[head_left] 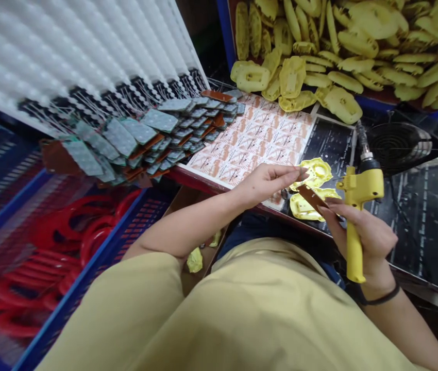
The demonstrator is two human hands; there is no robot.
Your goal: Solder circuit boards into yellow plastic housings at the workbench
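Observation:
My left hand (pixel 267 180) reaches over the bench edge, its fingers pinched on the upper end of a small brown circuit board (pixel 310 197). My right hand (pixel 361 232) is wrapped round the handle of a yellow soldering gun (pixel 358 206), and its fingertips also touch the lower end of the brown board. The gun's black tip points up and away. Just behind the board lie two yellow plastic shells (pixel 315 172) on the dark bench.
A pile of circuit boards with wires (pixel 145 131) lies on white foam (pixel 68 46) at left. A blue bin (pixel 222 31) heaped with yellow plastic shells (pixel 358 36) stands behind. A printed sheet (pixel 253 136), a black fan (pixel 397 144) and a crate of red rings (pixel 68 242) surround me.

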